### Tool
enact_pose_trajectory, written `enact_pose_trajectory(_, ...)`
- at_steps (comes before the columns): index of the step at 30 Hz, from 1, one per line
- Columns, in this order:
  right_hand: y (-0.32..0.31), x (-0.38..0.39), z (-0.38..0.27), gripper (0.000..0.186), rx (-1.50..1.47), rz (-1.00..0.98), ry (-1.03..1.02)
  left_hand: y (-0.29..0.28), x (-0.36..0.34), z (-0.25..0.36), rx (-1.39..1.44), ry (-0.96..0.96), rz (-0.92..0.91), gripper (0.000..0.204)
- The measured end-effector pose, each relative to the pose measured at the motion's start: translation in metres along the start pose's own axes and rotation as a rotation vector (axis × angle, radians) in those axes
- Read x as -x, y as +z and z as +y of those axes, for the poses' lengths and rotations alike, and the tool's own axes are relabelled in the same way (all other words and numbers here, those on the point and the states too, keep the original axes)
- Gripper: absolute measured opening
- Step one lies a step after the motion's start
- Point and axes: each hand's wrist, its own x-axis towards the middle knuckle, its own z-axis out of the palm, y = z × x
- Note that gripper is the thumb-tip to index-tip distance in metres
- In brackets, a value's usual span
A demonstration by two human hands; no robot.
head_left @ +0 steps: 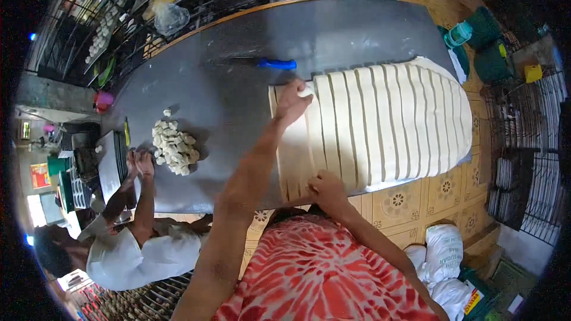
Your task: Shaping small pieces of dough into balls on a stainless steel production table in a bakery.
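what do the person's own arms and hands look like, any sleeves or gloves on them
Both hands are bare: no gloves, rings, watch or bands show on the left hand or the right hand. Both forearms are uncovered up to where they leave view, so no sleeves reach them. Below them shows a red and white tie-dye patterned shirt.

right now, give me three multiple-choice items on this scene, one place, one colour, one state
1. Where is the heap of small pale dough pieces?
A. left of the cut dough sheet
B. on the floor
C. in a basket

2. What colour is the handle of the knife on the dark metal table?
A. red
B. blue
C. green

3. How is the flat pale dough sheet?
A. uncut
B. rolled up
C. cut into long strips

Answers: 1 A, heap lies toward the table's left end. 2 B, handle is blue. 3 C, parallel cuts cross it.
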Motion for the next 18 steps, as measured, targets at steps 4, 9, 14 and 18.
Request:
enact_pose_trajectory(4,0.030,-0.002,0.000,0.013,0.134,0.136,0.022,-0.041,0.097,-0.001,0.316,-0.248,0.035,0.036)
enact_pose_trajectory(9,0.038,0.002,-0.006,0.026,0.120,0.405,0.082,-0.133,0.278,-0.072,0.632,-0.169,0.260,0.052)
enact_pose_trajectory(14,0.032,-0.007,-0.034,0.035,0.187,0.189,0.240,-0.161,0.393,-0.134,0.951,-0.619,0.309,0.045)
enact_pose_trajectory(18,0.018,0.009,-0.066,0.035,0.534,-0.211,-0.069,-0.131,0.405,-0.135,0.641,-0.564,0.257,0.043)
